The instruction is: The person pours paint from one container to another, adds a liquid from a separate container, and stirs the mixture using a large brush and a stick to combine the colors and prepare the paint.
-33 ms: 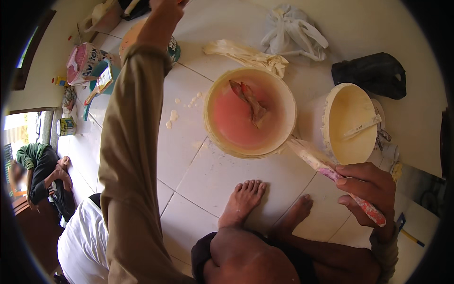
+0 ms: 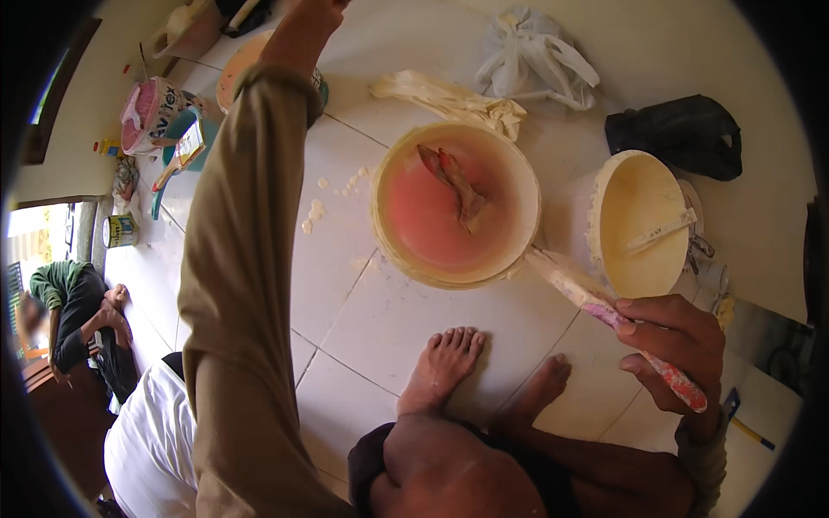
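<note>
In my right hand point(image 2: 678, 341) is a paintbrush point(image 2: 566, 281), gripped by its paint-smeared red handle with the pale, coated bristle end pointing up and left. Those bristles come close to the rim of a round bucket point(image 2: 383, 250) of pinkish liquid; whether they touch it I cannot tell. A reddish-brown tool or brush point(image 2: 462, 194) lies partly in that liquid. My left arm reaches far forward, and my left hand point(image 2: 313, 34) is cut off at the top edge, its fingers mostly out of sight. Right of the bucket, a tilted tub point(image 2: 626, 207) coated in cream paint has a flat stick across it.
Crumpled cream plastic point(image 2: 440, 99), a tied whitish bag point(image 2: 535, 65) and a black bag point(image 2: 678, 138) lie beyond the buckets. At left are a pink-smeared pail point(image 2: 147, 116), a teal container with a brush point(image 2: 186, 151), and a small can point(image 2: 121, 230). Another person point(image 2: 78, 311) sits far left.
My left hand and forearm have shifted very slightly to the right. The right hand with the paintbrush has barely moved.
</note>
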Demonstrator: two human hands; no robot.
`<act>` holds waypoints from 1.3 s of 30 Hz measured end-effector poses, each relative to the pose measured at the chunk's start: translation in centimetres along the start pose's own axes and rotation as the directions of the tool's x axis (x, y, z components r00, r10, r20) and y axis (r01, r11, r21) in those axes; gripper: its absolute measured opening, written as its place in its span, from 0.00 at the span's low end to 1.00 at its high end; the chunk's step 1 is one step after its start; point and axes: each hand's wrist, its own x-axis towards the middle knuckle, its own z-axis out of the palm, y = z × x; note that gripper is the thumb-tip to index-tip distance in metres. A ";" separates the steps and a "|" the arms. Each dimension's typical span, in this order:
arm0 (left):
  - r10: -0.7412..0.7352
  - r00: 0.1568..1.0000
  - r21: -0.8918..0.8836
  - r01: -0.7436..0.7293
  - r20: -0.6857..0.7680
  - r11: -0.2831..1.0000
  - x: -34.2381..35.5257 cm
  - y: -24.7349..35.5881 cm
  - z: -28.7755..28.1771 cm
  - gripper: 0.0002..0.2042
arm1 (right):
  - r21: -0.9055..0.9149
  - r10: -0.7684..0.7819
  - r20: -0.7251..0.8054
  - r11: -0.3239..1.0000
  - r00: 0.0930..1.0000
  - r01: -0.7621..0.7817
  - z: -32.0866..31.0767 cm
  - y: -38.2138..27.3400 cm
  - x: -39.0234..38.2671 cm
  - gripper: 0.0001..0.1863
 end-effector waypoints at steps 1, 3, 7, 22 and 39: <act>-0.052 0.999 0.026 0.052 0.008 0.998 0.5 -0.2 1.1 0.23 | 0.015 0.017 -0.027 1.000 0.999 -0.017 -0.1 -0.1 -0.1 0.18; -0.126 0.992 0.095 0.125 0.013 0.988 0.9 0.3 2.1 0.28 | 0.008 0.007 -0.035 1.000 0.999 -0.007 -0.5 -0.1 -0.2 0.18; 0.034 0.998 0.251 -0.018 -0.057 0.968 -1.5 1.1 -1.6 0.33 | 0.008 0.034 -0.042 0.999 0.999 -0.034 -1.5 -0.6 -1.5 0.18; -0.001 0.928 -0.035 -0.013 -0.374 0.999 -10.5 -6.3 -17.4 0.27 | 0.075 0.042 -0.029 0.996 0.999 -0.040 -1.1 -0.4 -2.2 0.17; -0.037 0.981 0.672 -0.101 0.188 0.734 -28.5 6.0 -13.3 0.16 | 0.144 0.132 -0.073 0.982 0.988 -0.121 -1.9 0.0 -3.5 0.17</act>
